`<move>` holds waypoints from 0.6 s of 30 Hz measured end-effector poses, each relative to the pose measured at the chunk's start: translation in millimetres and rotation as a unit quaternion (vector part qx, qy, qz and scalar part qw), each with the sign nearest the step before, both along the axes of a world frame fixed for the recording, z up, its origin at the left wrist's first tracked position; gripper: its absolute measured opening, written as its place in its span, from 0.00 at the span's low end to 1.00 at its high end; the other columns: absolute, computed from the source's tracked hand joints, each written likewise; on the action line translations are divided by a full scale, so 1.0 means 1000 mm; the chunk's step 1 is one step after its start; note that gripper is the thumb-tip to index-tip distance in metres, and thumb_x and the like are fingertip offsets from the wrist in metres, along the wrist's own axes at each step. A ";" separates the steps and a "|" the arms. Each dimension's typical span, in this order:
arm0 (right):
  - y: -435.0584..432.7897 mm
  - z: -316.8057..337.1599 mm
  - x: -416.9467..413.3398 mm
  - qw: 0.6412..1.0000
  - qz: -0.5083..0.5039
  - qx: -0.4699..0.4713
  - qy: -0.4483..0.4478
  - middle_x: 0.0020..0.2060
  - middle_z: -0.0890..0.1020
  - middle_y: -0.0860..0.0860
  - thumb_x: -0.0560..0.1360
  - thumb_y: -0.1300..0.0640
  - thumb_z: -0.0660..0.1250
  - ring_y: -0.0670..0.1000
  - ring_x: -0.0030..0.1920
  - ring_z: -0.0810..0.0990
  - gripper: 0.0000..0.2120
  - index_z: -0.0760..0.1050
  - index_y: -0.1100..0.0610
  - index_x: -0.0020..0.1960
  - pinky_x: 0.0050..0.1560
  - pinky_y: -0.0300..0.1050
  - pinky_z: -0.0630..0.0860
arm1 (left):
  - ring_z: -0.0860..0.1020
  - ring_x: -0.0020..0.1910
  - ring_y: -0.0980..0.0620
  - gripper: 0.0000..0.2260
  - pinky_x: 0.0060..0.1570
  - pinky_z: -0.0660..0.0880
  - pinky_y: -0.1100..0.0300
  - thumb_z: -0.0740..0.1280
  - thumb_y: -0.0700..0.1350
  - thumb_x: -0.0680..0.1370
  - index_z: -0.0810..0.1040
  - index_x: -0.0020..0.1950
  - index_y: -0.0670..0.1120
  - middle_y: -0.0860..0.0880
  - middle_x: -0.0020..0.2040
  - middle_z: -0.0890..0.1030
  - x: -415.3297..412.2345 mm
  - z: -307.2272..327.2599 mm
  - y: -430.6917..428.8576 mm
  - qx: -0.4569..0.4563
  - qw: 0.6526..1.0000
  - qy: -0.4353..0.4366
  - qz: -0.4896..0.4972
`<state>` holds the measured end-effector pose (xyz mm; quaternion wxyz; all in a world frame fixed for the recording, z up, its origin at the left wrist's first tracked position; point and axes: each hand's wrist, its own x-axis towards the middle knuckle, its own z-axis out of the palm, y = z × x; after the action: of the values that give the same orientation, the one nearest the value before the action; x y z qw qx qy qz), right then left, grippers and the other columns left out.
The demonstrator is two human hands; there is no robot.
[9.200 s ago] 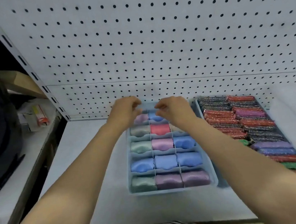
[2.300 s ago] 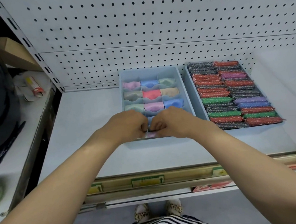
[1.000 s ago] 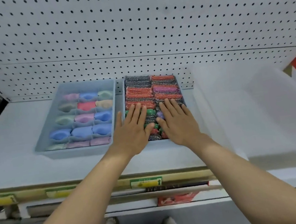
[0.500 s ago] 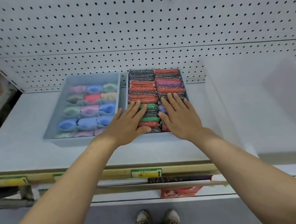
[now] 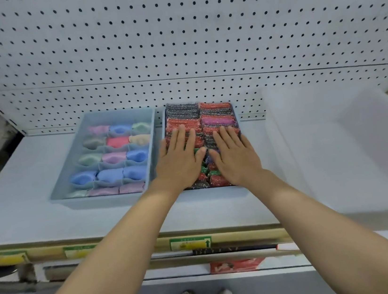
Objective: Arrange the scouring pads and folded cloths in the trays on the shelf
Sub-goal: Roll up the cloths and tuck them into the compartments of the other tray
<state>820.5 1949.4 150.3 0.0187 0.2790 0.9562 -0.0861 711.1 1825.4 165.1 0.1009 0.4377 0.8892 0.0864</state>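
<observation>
My left hand [image 5: 180, 159] and right hand [image 5: 234, 155] lie flat, fingers straight, gripping nothing, on the scouring pads [image 5: 218, 120] packed in the right tray [image 5: 164, 128]; these look light and springy, so I judge pressing their tops evenly works best.

Both bare forearms stretched forward, converging toward the wrists. The left hand [image 5: 180, 163] and the right hand [image 5: 236, 158] lay flat, palms down, side by side. Their fingers were straight, slightly spread and pointing away from the body. The thumbs angled inward beside the fingers, with their tips near each other but apart.
</observation>
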 end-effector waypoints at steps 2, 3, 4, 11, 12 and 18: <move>0.002 -0.003 -0.002 1.000 0.002 -0.002 -0.008 0.80 0.42 0.49 0.83 0.40 0.38 0.49 0.79 0.37 0.30 0.41 0.52 0.81 0.79 0.51 0.39 | 0.37 0.80 0.50 0.29 0.78 0.38 0.47 0.40 0.59 0.84 0.40 0.81 0.49 0.48 0.81 0.39 -0.001 -0.010 0.006 -0.024 1.000 0.013 0.010; 0.002 -0.005 -0.002 1.000 0.003 0.001 -0.010 0.80 0.42 0.49 0.83 0.41 0.38 0.49 0.79 0.37 0.30 0.41 0.52 0.81 0.79 0.51 0.40 | 0.37 0.80 0.50 0.29 0.78 0.38 0.47 0.40 0.59 0.83 0.40 0.81 0.49 0.48 0.81 0.39 -0.002 -0.015 0.005 -0.029 0.999 0.019 0.012; 0.001 -0.006 -0.002 1.000 0.003 0.005 -0.011 0.80 0.42 0.49 0.83 0.41 0.38 0.49 0.79 0.37 0.29 0.40 0.52 0.81 0.79 0.51 0.40 | 0.37 0.80 0.50 0.29 0.78 0.37 0.48 0.40 0.59 0.83 0.40 0.81 0.49 0.48 0.81 0.40 -0.001 -0.019 0.005 -0.028 0.999 0.027 0.011; 0.004 0.001 -0.009 0.999 -0.003 0.005 -0.035 0.80 0.43 0.49 0.83 0.42 0.38 0.50 0.79 0.38 0.29 0.42 0.53 0.81 0.78 0.52 0.38 | 0.37 0.80 0.49 0.30 0.77 0.36 0.48 0.38 0.60 0.83 0.39 0.81 0.47 0.47 0.81 0.40 0.000 -0.023 0.006 -0.031 0.998 0.052 0.010; 0.007 0.002 -0.013 1.000 -0.007 -0.003 -0.025 0.80 0.43 0.49 0.83 0.42 0.38 0.49 0.79 0.39 0.29 0.42 0.53 0.81 0.78 0.52 0.38 | 0.36 0.79 0.50 0.29 0.77 0.35 0.48 0.38 0.59 0.83 0.39 0.81 0.47 0.47 0.81 0.39 -0.004 -0.019 0.009 -0.030 0.999 0.031 0.011; 0.017 -0.001 -0.032 1.000 -0.005 0.006 -0.020 0.80 0.41 0.52 0.83 0.42 0.38 0.51 0.79 0.38 0.30 0.39 0.55 0.80 0.79 0.51 0.40 | 0.35 0.79 0.49 0.28 0.78 0.37 0.50 0.38 0.56 0.84 0.37 0.80 0.46 0.46 0.81 0.37 -0.023 -0.020 0.024 -0.021 0.998 0.051 -0.004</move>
<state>788.2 1965.9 149.0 0.0360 0.2856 0.9548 -0.0745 688.1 1849.2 145.5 0.0651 0.4429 0.8931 0.0446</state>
